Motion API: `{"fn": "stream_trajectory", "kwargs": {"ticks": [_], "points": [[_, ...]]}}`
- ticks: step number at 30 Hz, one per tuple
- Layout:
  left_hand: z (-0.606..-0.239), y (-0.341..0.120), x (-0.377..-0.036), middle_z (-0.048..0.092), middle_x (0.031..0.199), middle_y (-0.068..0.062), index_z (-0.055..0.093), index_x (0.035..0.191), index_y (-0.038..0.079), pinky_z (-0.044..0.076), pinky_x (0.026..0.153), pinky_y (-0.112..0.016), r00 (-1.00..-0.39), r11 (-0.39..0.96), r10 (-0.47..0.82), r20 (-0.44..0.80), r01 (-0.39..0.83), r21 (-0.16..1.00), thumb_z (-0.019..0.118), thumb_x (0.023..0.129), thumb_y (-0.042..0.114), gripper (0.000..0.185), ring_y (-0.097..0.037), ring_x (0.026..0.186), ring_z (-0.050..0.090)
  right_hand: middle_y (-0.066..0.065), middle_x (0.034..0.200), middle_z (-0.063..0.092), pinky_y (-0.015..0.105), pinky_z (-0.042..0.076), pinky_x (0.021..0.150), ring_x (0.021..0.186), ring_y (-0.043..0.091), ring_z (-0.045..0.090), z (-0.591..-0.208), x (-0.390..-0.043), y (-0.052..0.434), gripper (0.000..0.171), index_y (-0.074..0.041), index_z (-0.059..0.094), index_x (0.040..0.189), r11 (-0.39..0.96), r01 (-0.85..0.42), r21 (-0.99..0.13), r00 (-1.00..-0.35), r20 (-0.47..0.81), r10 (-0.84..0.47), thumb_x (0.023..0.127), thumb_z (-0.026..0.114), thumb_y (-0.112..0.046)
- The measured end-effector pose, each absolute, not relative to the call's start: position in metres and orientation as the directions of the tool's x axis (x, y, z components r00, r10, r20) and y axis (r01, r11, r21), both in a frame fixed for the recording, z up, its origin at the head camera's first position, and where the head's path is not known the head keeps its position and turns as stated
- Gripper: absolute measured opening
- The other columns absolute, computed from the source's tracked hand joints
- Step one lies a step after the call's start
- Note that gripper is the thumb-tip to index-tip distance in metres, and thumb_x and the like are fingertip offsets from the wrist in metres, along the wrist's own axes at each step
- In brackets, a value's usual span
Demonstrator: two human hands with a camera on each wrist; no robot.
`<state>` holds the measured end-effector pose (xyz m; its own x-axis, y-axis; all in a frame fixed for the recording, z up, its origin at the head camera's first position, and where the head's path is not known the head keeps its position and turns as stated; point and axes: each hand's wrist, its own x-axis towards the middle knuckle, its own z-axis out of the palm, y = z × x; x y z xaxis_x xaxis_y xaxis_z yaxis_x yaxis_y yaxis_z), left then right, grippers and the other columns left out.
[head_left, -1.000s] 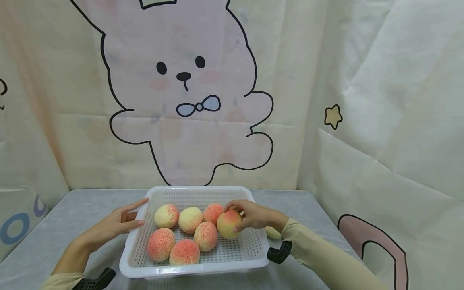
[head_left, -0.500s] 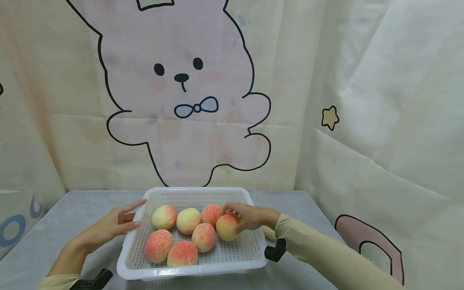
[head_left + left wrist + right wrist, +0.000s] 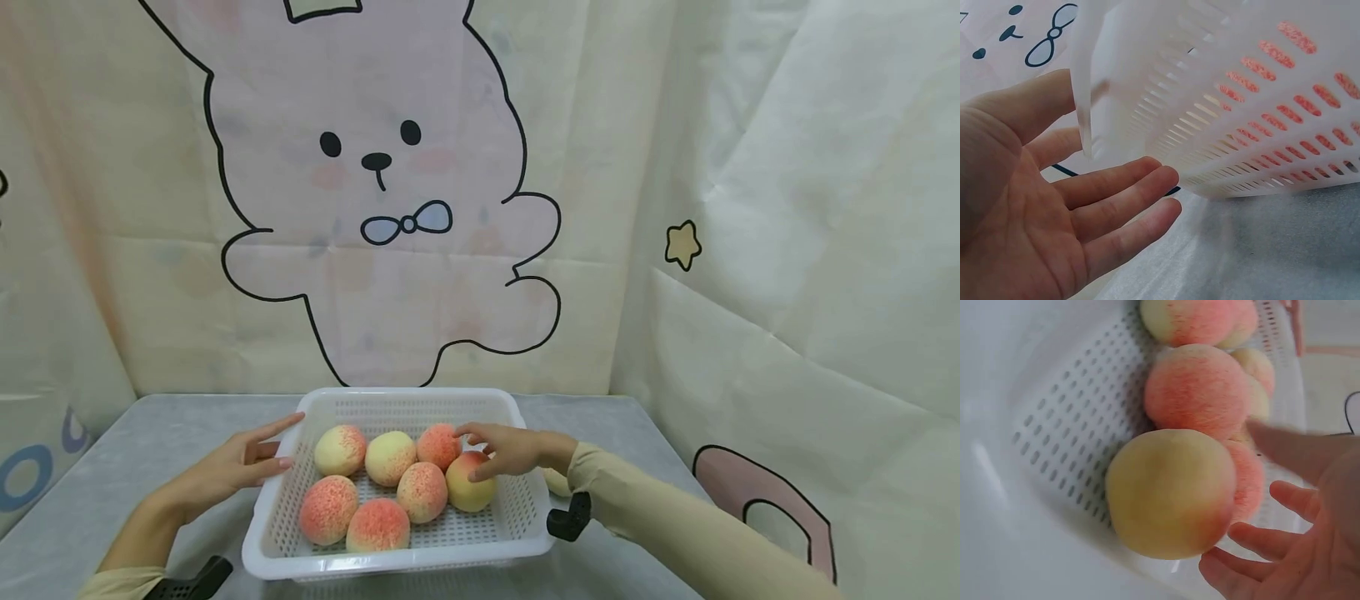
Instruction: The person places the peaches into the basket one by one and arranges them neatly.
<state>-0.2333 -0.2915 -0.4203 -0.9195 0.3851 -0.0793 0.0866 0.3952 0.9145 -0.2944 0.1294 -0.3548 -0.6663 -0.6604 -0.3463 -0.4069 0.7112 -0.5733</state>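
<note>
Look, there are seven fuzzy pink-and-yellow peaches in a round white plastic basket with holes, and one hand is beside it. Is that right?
Nearly. The white plastic basket with holes is rectangular, not round; the head view shows its straight sides and corners. The seven pink-and-yellow peaches are in it, and the left hand is beside it.

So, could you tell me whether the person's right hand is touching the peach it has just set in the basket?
Apart. The right wrist view shows the right hand open with bare basket between its fingertips and the peach.
</note>
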Motion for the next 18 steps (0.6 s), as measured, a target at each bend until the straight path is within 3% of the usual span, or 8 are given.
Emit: {"fn": "stream_trajectory", "kwargs": {"ticks": [6, 18], "points": [[-0.421, -0.290, -0.232, 0.042, 0.152, -0.035, 0.009, 0.164, 0.013, 0.056, 0.092, -0.051, -0.927, 0.407, 0.362, -0.099, 0.061, 0.911, 0.056, 0.103, 0.030, 0.079, -0.026, 0.120, 0.064, 0.017, 0.157, 0.043, 0.059, 0.040, 0.112, 0.142, 0.039, 0.046, -0.349, -0.294, 0.139, 0.064, -0.024, 0.035, 0.156, 0.680, -0.310, -0.664, -0.682, -0.343, -0.646, 0.100, 0.063, -0.034], [-0.424, -0.291, -0.235, 0.040, 0.153, -0.036, 0.010, 0.163, 0.012, 0.056, 0.089, -0.050, -0.926, 0.407, 0.368, -0.081, 0.082, 0.910, 0.055, 0.103, 0.030, 0.077, -0.026, 0.118, 0.064, 0.020, 0.161, 0.036, 0.052, 0.042, 0.114, 0.147, 0.037, 0.040, -0.357, -0.301, 0.165, 0.057, -0.023, 0.033, 0.159, 0.485, -0.237, -0.842, -0.679, -0.214, -0.702, 0.106, 0.053, -0.033]]}}
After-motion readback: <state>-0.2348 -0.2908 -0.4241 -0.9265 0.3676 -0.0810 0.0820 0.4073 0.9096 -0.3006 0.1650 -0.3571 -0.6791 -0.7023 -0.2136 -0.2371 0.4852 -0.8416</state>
